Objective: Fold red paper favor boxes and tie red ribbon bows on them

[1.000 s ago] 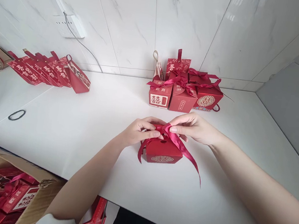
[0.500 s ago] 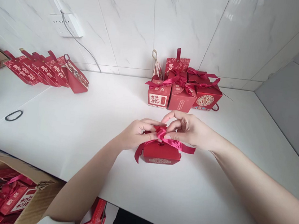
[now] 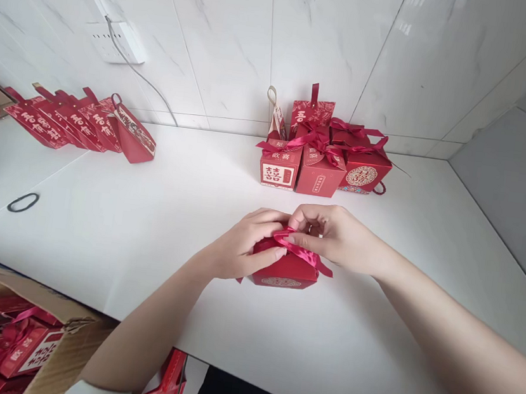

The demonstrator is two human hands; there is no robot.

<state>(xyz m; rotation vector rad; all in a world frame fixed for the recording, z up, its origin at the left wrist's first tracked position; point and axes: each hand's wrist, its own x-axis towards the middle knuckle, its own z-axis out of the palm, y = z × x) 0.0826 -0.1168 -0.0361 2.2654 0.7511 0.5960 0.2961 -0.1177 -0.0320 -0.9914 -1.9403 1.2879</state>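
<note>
A small red box [image 3: 284, 276] with a round pale emblem on its front sits on the white table. Bright red ribbon [image 3: 303, 253] lies across its top, one end hanging out to the right. My right hand [image 3: 335, 234] pinches the ribbon between thumb and fingers above the box. At the box's left side, my left hand [image 3: 245, 243] grips the top, its thumb on the front near the ribbon and its fingers behind. The ribbon's crossing is partly hidden by my fingers.
Several red boxes with bows [image 3: 321, 177] stand against the tiled wall. More red packets [image 3: 102, 123] lean at the back left. A black ring [image 3: 23, 202] lies on the left of the table [image 3: 156, 209]. At the lower left is a cardboard carton [image 3: 76, 347] of red boxes.
My left hand has shifted forward over the box, its thumb now lower on the front. My right fingers have curled in, and the ribbon's right end has drawn closer to the box.
</note>
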